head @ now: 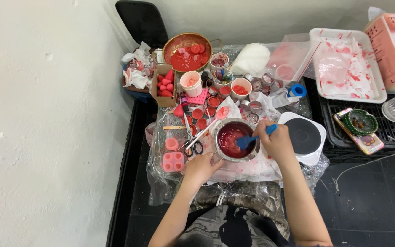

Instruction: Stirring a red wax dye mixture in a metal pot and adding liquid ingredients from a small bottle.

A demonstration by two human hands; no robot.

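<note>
A small metal pot (253, 153) with dark red liquid stands in the middle of a plastic-covered low table (161, 185). My right hand (277, 141) grips a blue spatula (248, 141) whose blade dips into the red liquid. My left hand (200, 168) rests at the pot's left rim, fingers curled against its handle side. Scissors (192, 145) and a pink silicone mould (173, 161) lie just left of the pot.
A brass bowl (168, 45) of red pieces stands at the back, with cups, small red-filled tins and a box of red shapes around it. A white hotplate (314, 153) sits right of the pot. A stained white tray (376, 89), a phone and a glass are at far right.
</note>
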